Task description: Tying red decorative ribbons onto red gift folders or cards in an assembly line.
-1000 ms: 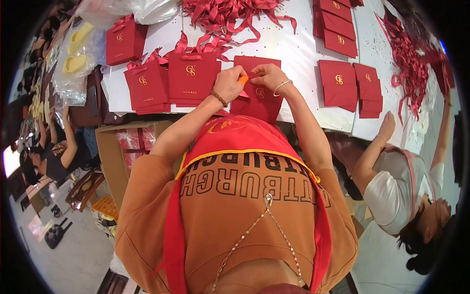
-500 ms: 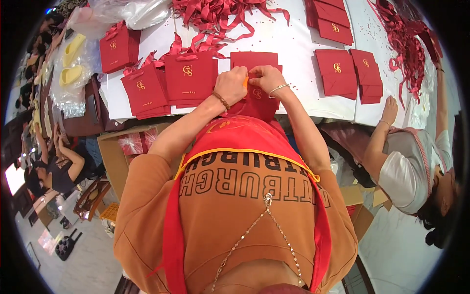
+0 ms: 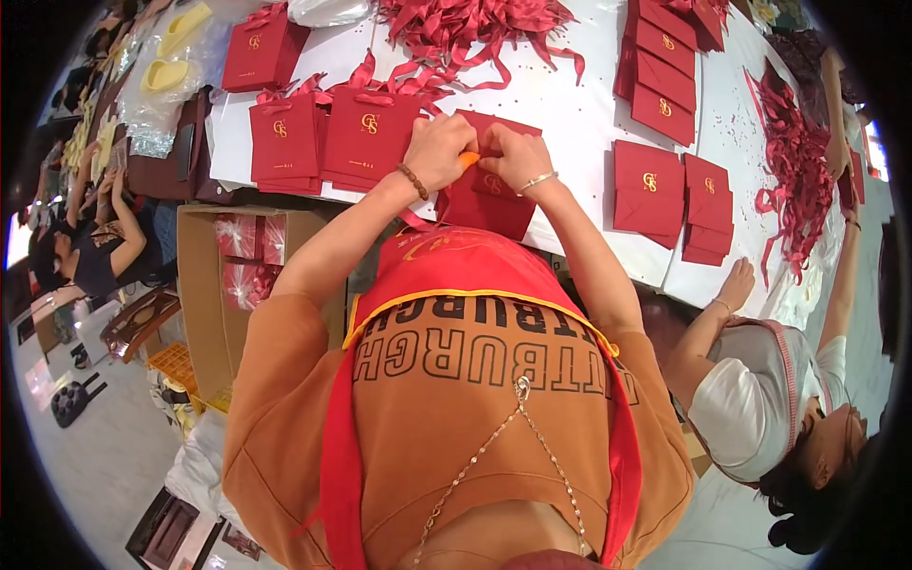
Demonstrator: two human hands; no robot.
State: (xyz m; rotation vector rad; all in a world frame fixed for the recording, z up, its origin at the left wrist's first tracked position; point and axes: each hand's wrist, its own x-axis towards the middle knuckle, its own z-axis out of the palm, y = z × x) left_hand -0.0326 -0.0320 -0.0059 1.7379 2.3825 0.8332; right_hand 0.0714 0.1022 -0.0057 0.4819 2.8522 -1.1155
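Note:
A red paper gift bag (image 3: pixel 486 208) with gold lettering lies in front of me at the table's near edge, between my forearms. My left hand (image 3: pixel 438 152) is closed at its upper left part, a small orange piece (image 3: pixel 469 159) showing at the thumb. My right hand (image 3: pixel 519 158) pinches at the bag's upper part, close to the left fingertips. What exactly lies between the fingertips is hidden. A red ribbon (image 3: pixel 414 220) hangs below my left wrist. Behind my hands lies another flat red bag (image 3: pixel 503 123).
Red bags with ribbon handles (image 3: pixel 369 133) stand at left; folded bags (image 3: pixel 648 188) are stacked at right. A ribbon heap (image 3: pixel 475 33) lies at the back of the white table (image 3: pixel 579 133). A co-worker's hand (image 3: pixel 737 283) rests at the right edge. A cardboard box (image 3: pixel 201 304) stands lower left.
The view has turned slightly, so the table's right side sits lower and the left box shows more. My hands stay together at the bag, the orange piece now tilted differently.

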